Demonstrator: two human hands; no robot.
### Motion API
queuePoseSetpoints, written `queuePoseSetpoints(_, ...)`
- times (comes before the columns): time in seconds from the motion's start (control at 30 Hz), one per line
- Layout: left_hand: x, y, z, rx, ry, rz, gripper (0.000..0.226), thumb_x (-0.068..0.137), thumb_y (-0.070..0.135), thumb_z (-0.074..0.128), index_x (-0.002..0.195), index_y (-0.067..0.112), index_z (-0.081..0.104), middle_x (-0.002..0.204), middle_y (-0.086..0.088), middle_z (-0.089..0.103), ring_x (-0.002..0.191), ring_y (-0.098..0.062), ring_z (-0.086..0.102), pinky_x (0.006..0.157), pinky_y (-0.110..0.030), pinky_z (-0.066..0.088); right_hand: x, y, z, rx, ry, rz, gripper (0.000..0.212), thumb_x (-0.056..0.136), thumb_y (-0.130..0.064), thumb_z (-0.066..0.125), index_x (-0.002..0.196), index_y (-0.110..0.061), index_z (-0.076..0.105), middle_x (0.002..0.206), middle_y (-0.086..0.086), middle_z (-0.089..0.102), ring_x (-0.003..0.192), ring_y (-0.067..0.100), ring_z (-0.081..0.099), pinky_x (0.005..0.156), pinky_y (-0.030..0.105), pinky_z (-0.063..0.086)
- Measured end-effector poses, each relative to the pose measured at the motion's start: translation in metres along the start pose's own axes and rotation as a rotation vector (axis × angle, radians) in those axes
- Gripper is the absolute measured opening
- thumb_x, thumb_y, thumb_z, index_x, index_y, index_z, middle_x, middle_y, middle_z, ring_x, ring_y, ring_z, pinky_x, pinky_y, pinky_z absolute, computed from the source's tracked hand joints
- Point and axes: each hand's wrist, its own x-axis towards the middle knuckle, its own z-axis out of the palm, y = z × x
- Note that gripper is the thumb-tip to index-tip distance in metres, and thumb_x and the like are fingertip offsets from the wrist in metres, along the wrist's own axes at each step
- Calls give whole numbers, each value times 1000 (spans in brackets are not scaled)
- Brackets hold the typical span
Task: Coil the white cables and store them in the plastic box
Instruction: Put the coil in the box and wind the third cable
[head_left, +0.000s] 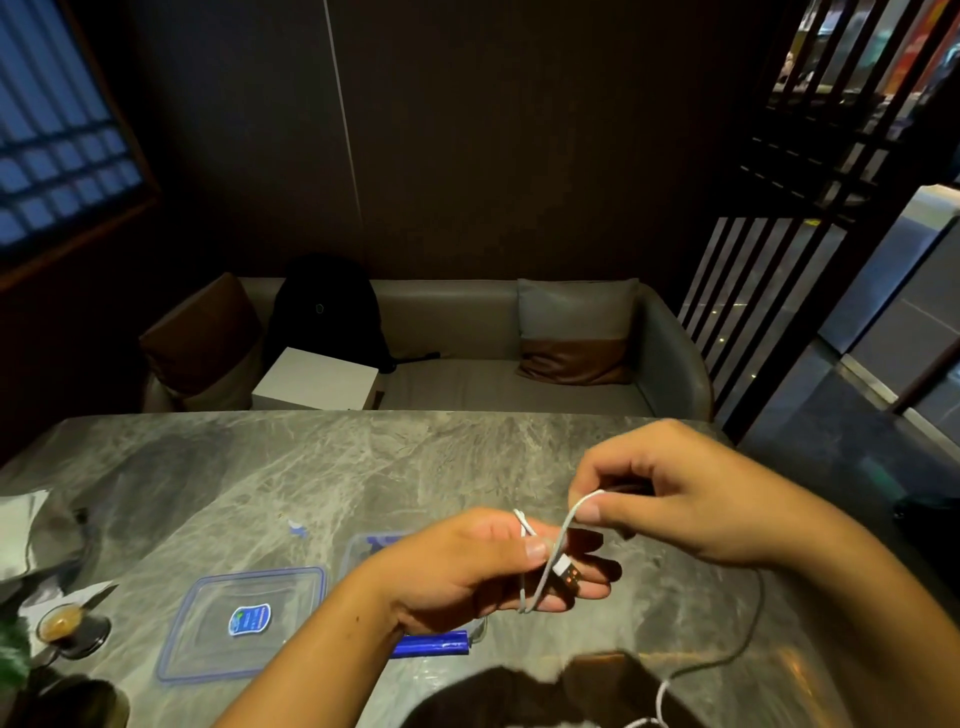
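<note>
Head view: the left grip (467, 566) hangs above the grey marble counter (311, 467) with its fingers pushed forward as a former. Its thumb pins the white cable (569, 521) against them, so it is closed on the cable, probably to keep the first turn from slipping. The USB plug (566, 571) lies across those fingers, at the anchored end. The right grip (691, 499), just beside and a little higher, pinches the same cable between thumb and forefinger. It holds a short arc taut above the left fingers, which looks like the feed for another wrap. From under the right grip the slack runs down over the counter towards the near edge, so most of the length seems not yet coiled. The plastic box (363, 551) sits on the counter, largely hidden behind the left wrist, with a blue clip (431, 644) showing below. Its clear lid (244, 623) lies flat to the left, likely set aside so that a finished coil can drop straight in. I cannot tell whether anything is in the box.
</note>
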Motion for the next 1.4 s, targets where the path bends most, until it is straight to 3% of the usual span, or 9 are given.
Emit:
queuePoseSetpoints(0.13, -3, 4, 5, -27, -57, 18, 43, 102, 16, 43, 142, 0, 45, 141, -20, 54, 133, -35, 51, 112, -42, 40, 11, 6, -6, -3, 36, -39, 8, 91, -18, 70, 84, -17, 75, 71, -6, 68, 65, 9, 64, 62, 23, 50)
queuePoseSetpoints(0.27, -2, 8, 9, 51, -81, 2, 43, 104, 12, 38, 145, -3, 40, 144, -21, 51, 134, -33, 50, 112, -40, 40, 21, 7, 3, 22, 56, -90, 8, 91, -16, 70, 87, -15, 76, 77, -1, 71, 69, 12, 66, 66, 25, 53)
queuePoseSetpoints(0.47, 0, 10, 12, 88, -65, 16, 41, 104, 10, 40, 143, -3, 42, 141, -19, 55, 132, -31, 53, 111, -40, 41, 28, 11, 12, 89, 114, -122, 10, 91, -14, 70, 87, -21, 75, 79, -9, 71, 71, 11, 67, 66, 23, 53)
queuePoseSetpoints(0.6, 2, 10, 16, 70, 15, 62, 38, 104, 9, 42, 141, 0, 47, 137, -19, 59, 127, -30, 58, 107, -39, 47, 30, 22, 12, 156, 168, -124, 8, 91, -9, 68, 88, -13, 75, 76, 2, 70, 68, 12, 64, 66, 26, 53)
queuePoseSetpoints(0.8, 0, 13, 18, 18, -43, 106, 40, 103, 8, 40, 141, -2, 46, 137, -24, 56, 127, -35, 56, 106, -39, 47, 26, 27, 6, 272, 165, -169, 8, 90, -4, 67, 92, -5, 75, 77, 14, 69, 67, 16, 61, 65, 23, 51)
queuePoseSetpoints(1.03, -2, 18, 19, 83, -119, 97, 37, 103, 7, 38, 137, -5, 49, 134, -22, 59, 124, -33, 58, 102, -34, 48, 31, 27, 8, 288, 125, -149, 10, 91, -7, 67, 94, -5, 76, 82, 12, 72, 70, 17, 63, 66, 24, 52)
queuePoseSetpoints(1.27, 0, 15, 14, 52, 17, 148, 38, 102, 9, 42, 138, 0, 51, 134, -20, 61, 124, -34, 59, 102, -35, 50, 35, 37, 15, 323, 219, -134, 11, 92, -6, 65, 91, -7, 76, 81, 9, 72, 69, 18, 62, 66, 26, 53)
queuePoseSetpoints(1.4, -1, 13, 12, 60, 15, 143, 39, 102, 7, 42, 139, -1, 49, 135, -20, 60, 126, -34, 58, 105, -37, 48, 36, 37, 19, 359, 183, -113, 11, 93, -6, 64, 90, -7, 75, 76, 0, 70, 66, 12, 61, 64, 21, 51)
